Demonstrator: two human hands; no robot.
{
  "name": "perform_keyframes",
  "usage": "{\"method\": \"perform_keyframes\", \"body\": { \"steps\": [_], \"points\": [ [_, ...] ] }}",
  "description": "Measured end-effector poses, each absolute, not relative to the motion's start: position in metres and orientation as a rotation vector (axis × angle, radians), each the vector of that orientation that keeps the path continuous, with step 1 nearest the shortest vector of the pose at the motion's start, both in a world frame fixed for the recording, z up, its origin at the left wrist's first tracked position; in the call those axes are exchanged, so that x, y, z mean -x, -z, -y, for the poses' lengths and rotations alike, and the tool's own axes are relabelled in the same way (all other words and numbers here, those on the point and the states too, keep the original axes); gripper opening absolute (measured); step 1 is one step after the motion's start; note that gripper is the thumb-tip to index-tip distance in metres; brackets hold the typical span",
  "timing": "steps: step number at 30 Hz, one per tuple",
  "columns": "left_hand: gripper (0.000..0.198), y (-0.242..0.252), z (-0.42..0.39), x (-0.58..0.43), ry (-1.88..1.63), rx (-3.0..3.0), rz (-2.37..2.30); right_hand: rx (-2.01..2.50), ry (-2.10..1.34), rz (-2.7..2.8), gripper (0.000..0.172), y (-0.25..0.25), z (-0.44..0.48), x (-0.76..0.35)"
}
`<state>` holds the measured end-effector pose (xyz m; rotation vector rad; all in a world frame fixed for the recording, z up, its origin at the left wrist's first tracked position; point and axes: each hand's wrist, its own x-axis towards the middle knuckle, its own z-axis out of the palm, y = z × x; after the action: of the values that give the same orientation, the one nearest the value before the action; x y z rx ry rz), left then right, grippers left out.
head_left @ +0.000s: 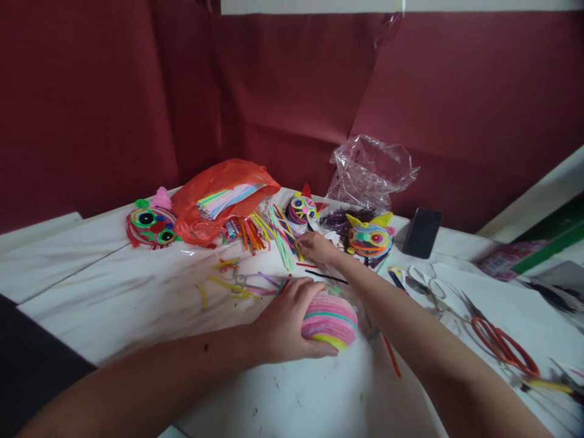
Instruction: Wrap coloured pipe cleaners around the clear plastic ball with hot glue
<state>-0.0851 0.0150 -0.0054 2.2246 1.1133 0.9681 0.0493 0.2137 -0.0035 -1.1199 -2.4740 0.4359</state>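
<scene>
My left hand (283, 319) is wrapped round the side of a pink ball (332, 317) banded with teal and yellow fuzzy strips, just above the white table. Stretched out farther, my right hand (316, 244) has its fingers curled together beside a loose bunch of coloured pipe cleaners (279, 234). Whatever its fingertips pinch, if anything, is too small to make out. Close under that hand lie a black pipe cleaner (326, 277) and short red pieces. Two animal heads covered in coloured strips, one with red ears (302, 208) and one with yellow ears (370, 237), stand near it.
An orange plastic bag (219, 182) of pipe cleaners sits at the back, beside another animal head (150, 224). Clear plastic wrap (371, 173) and a phone (422, 233) are behind. Red-handled scissors (504, 347) and other tools lie right. Yellow scraps (230, 286) lie left of centre.
</scene>
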Motion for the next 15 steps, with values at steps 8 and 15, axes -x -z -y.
{"method": "perform_keyframes", "body": {
  "steps": [8, 15],
  "points": [
    [0.094, 0.004, -0.014, 0.086, -0.958, -2.196, -1.123, 1.176, -0.750, 2.197, 0.007, -0.004, -0.222, -0.051],
    [0.092, 0.005, -0.015, 0.086, -0.964, -2.144, -1.138, 1.112, -1.172, 1.902, 0.031, -0.020, -0.222, -0.074]
  ]
}}
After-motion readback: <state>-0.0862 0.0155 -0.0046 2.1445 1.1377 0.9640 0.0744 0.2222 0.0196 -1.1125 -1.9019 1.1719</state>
